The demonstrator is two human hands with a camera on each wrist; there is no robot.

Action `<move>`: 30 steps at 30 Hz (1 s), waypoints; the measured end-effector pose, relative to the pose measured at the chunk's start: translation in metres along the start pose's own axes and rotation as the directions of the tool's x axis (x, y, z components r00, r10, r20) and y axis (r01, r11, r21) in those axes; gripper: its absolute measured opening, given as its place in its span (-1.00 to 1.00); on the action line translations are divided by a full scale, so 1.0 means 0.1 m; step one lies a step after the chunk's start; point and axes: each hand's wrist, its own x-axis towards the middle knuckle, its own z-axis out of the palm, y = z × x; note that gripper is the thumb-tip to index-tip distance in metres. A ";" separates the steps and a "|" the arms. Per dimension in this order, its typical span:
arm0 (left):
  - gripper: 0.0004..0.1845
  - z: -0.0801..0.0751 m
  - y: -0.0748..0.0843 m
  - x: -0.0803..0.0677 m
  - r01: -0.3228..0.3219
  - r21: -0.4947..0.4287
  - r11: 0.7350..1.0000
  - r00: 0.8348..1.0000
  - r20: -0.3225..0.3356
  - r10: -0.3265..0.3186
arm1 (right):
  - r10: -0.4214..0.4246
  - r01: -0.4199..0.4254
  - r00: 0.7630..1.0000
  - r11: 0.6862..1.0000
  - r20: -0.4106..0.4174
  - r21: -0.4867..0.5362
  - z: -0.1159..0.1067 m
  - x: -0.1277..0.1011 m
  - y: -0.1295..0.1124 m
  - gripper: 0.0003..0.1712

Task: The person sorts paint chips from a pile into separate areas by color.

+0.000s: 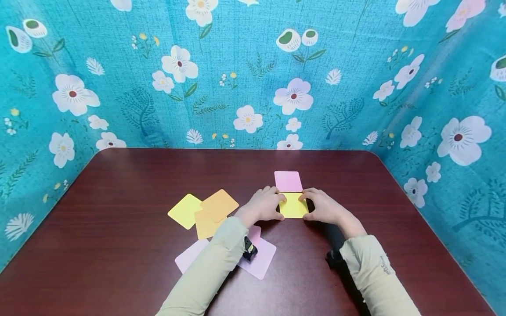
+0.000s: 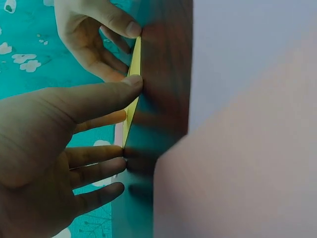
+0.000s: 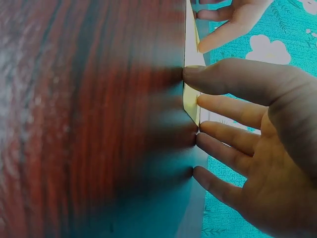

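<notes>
Hands (image 1: 264,205) and (image 1: 322,207) — our left and right — pinch the yellow card (image 1: 293,205) flat on the table (image 1: 118,184) just below the pink card (image 1: 288,181) (edges touching), so alignment seems the step, then a gentle release.

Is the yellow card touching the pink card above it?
Cannot tell. In the head view the yellow card meets the pink card edge to edge with no visible gap, but fingers hide the corners; the wrist views do not settle it.

Dark wood table (image 1: 118,263): yellow (image 1: 293,205), pink (image 1: 288,181), orange cards (image 1: 219,205) lying flat.
</notes>
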 end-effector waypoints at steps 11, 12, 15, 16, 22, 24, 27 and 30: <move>-0.39 -0.12 -0.13 -0.08 -0.049 -0.107 0.993 0.998 0.024 0.051 | -0.037 0.033 0.998 0.997 -0.052 -0.064 -0.02 0.02 -0.07 -0.43; -0.40 -0.14 -0.15 -0.09 -0.047 -0.105 0.993 0.998 0.025 0.050 | -0.034 0.029 0.998 0.997 -0.056 -0.073 -0.02 0.02 -0.08 -0.42; -0.42 -0.17 -0.21 -0.14 -0.039 -0.109 0.993 0.999 0.017 0.041 | -0.007 0.000 0.998 0.995 -0.066 -0.102 -0.02 0.05 -0.11 -0.40; -0.42 -0.17 -0.23 -0.16 -0.036 -0.110 0.993 0.999 0.015 0.037 | 0.005 -0.012 0.998 0.994 -0.069 -0.109 -0.02 0.05 -0.12 -0.39; -0.46 -0.19 -0.39 -0.28 -0.001 -0.095 0.996 1.000 0.003 0.001 | 0.058 -0.074 0.993 0.983 -0.099 -0.167 0.00 0.10 -0.22 -0.29; -0.46 -0.19 -0.44 -0.32 0.015 -0.093 0.996 1.000 -0.003 -0.015 | 0.058 -0.077 0.993 0.979 -0.102 -0.188 0.01 0.14 -0.25 -0.29; -0.47 -0.19 -0.52 -0.38 0.035 -0.096 0.995 0.999 -0.013 -0.036 | 0.033 -0.055 0.994 0.975 -0.106 -0.213 0.02 0.18 -0.32 -0.32; -0.48 -0.17 -0.59 -0.45 0.053 -0.103 0.993 0.998 -0.022 -0.055 | -0.003 -0.022 0.994 0.975 -0.110 -0.223 0.05 0.21 -0.37 -0.34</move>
